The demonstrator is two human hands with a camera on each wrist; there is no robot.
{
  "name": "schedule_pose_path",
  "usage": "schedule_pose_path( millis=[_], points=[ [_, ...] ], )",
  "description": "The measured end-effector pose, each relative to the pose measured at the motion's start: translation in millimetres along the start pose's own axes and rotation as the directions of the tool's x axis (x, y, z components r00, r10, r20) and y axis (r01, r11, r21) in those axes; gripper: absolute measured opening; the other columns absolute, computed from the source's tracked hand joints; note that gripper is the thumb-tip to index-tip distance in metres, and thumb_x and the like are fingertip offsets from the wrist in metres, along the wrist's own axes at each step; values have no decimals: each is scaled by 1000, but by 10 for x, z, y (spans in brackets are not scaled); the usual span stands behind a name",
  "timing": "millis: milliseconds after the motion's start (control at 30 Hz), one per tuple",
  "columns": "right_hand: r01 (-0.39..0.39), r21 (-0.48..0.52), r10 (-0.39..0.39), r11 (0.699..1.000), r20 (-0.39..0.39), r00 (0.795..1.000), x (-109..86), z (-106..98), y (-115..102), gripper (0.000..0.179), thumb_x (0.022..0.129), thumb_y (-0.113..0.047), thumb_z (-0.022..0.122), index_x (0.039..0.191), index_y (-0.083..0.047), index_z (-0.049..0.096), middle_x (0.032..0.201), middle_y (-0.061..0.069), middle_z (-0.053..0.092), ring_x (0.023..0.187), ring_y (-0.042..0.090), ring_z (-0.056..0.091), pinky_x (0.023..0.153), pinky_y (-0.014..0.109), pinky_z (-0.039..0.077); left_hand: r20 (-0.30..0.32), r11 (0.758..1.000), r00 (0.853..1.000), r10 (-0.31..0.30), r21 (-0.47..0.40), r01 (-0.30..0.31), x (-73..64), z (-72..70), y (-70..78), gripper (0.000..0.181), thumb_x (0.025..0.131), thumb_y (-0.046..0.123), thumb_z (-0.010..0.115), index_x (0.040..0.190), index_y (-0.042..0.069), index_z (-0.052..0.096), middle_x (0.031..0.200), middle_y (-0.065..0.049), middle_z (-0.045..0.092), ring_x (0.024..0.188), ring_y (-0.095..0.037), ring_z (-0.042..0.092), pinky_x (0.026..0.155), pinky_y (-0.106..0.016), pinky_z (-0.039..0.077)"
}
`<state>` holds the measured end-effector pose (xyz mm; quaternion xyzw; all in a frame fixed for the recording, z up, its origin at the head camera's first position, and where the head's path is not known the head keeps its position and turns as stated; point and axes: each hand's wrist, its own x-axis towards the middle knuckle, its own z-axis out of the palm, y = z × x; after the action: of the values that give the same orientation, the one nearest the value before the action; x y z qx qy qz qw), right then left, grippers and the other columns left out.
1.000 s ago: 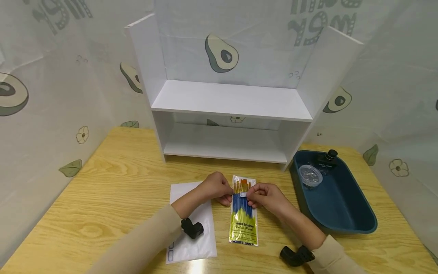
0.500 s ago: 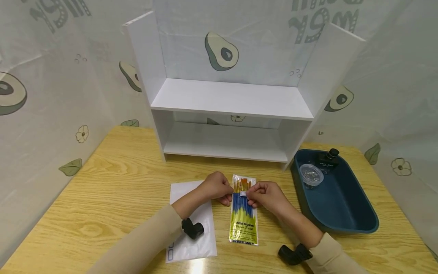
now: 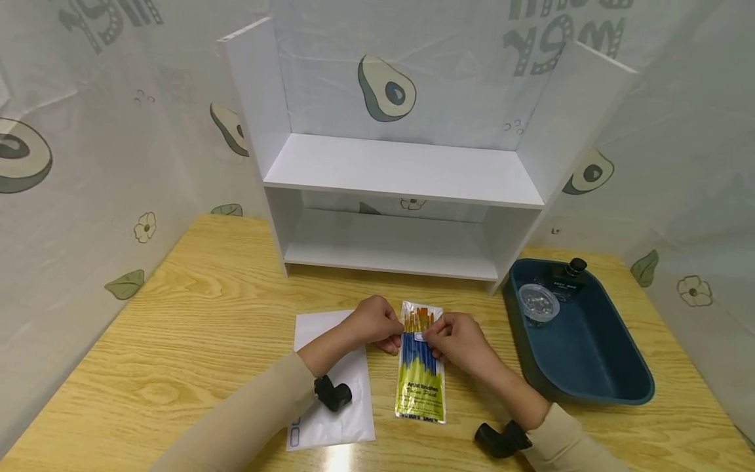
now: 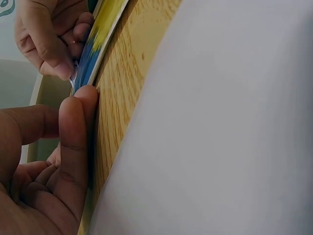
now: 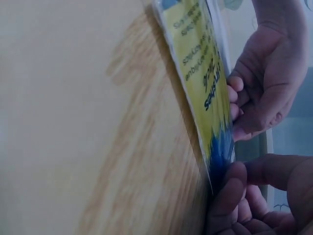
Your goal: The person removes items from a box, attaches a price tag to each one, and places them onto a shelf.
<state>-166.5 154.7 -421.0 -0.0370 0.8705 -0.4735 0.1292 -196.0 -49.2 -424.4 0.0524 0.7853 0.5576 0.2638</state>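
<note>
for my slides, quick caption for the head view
Left grip at the edge of a brush pack, right grip on a small label over it, white shelf behind.

And there's the white shelf, standing at the back of the wooden tabletop; over on the right, a dark blue tub holds a clear round container and a black-capped bottle, avocado-print sheeting behind!

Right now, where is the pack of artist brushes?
In the head view, the brush pack lies on the table before the white shelf, between the left hand and the right hand, just right of the white sheet.
</note>
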Motion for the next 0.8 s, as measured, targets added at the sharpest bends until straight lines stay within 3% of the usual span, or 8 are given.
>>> schedule_pose_path(
  millis=[300, 567, 800],
  points=[
    [59, -191, -60, 980, -1, 998, 17, -8, -21, 12, 94, -7, 71, 85, -5, 64, 70, 3, 60, 61, 12, 51, 53, 24, 42, -11, 1000, 1000, -3, 24, 3, -6, 15, 9, 26, 98, 0, 61, 75, -6, 71, 61, -5, 68, 47, -8, 64, 56, -25, 61],
    [102, -137, -92, 985, 76, 993, 18, -73, 23, 8, 99, -5, 68, 96, 0, 64, 67, 7, 63, 57, 12, 58, 51, 24, 47, -8, 999, 1000, 27, 32, -27, -30, 15, 1, 22, 98, -1, 61, 80, -7, 72, 64, -7, 69, 49, -8, 64, 57, -25, 61],
    [91, -108, -78, 990, 113, 991, 13, -77, 15, 6, 102, -3, 62, 100, 3, 62, 69, 6, 62, 58, 13, 60, 52, 24, 50, -7, 998, 999, 44, 48, -44, -45, 12, 13, 23, 99, -1, 61, 79, -8, 72, 65, -10, 71, 49, -7, 64, 57, -26, 62]
  ],
)
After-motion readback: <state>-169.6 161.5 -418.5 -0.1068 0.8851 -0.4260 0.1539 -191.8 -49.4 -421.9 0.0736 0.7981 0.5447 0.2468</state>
